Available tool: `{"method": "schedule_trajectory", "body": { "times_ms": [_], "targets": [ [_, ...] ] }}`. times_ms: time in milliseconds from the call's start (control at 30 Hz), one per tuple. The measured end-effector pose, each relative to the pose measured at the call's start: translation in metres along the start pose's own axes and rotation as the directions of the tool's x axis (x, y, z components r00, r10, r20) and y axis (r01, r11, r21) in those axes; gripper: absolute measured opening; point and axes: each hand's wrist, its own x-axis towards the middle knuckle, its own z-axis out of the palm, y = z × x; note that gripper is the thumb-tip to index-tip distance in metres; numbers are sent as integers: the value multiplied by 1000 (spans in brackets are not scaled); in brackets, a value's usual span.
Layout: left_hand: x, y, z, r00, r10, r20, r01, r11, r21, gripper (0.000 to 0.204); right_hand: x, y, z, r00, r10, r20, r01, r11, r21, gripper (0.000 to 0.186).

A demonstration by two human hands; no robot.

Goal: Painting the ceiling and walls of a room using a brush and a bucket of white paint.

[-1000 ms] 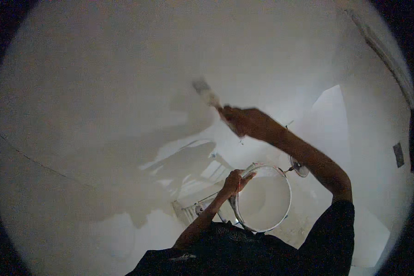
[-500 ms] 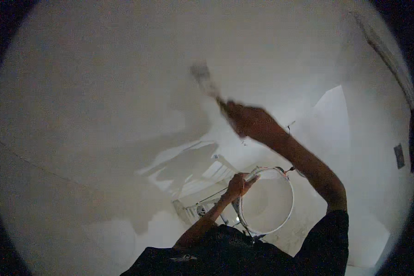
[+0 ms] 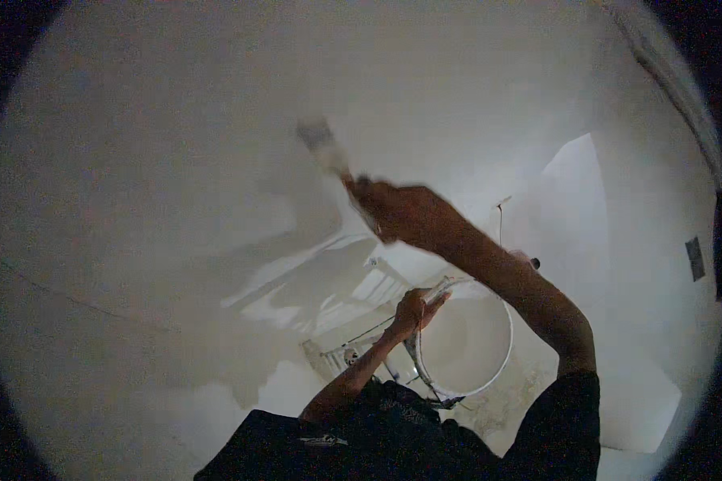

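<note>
My right hand (image 3: 393, 210) is closed round the handle of a paintbrush (image 3: 322, 146), raised against the pale painted surface. The bristles are blurred and look greyish; whether they touch the surface I cannot tell. Lower down, my left hand (image 3: 414, 311) grips the near-left rim of a round white bucket (image 3: 511, 341). Its fingers lie over the edge beside a pale strip, and part of the grip is hidden. Inside the bucket the contents look pale and smooth.
Below my left forearm are pale slatted parts (image 3: 313, 353), possibly a ladder. A thin wire (image 3: 500, 224) shows beyond my right forearm. On the right, a dark rectangular plate (image 3: 695, 258) sits on the wall, and a long dark-edged band (image 3: 666, 80) curves above it.
My right hand and the paintbrush have moved left across the surface. My left hand stays on the bucket rim, and the view has shifted slightly.
</note>
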Motion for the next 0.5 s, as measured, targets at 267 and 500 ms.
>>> {"method": "schedule_trajectory", "body": {
  "times_ms": [267,500],
  "targets": [
    [-3,12,-3,998,4,-66,16,950,310,46,10,20,-47,784,-142,-604,126,990,-69,47],
    [-7,54,-16,998,-56,0,54,961,271,43,-29,39,20,996,19,-83,-26,996,-86,53]
  ]
}}
